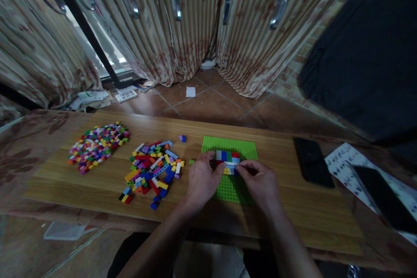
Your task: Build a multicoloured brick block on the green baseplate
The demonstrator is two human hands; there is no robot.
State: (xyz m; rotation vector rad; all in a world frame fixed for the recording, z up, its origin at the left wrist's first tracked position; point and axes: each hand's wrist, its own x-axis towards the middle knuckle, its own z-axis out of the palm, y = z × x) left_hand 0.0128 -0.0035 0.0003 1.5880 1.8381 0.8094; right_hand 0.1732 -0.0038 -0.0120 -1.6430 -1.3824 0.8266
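A block of stacked toy bricks (228, 156) in blue, green, red, grey and yellow sits on a bright green studded baseplate (233, 193). My left hand (202, 179) is closed around its left side, with the thumb along the near face. From the right, my right hand (260, 181) pinches with thumb and index finger at the end of a thin white brick (231, 163), which lies across the near side of the block. Fingers cover part of the block, so I cannot tell whether the white brick is pressed down.
Left of the baseplate lies a heap of mixed bricks (153, 169), and beyond it a pile of smaller pieces (97, 145). Two loose bricks (183, 138) lie near the table's far edge. A black phone (312, 161), a printed sheet (347, 167) and another dark device (384, 197) are at right.
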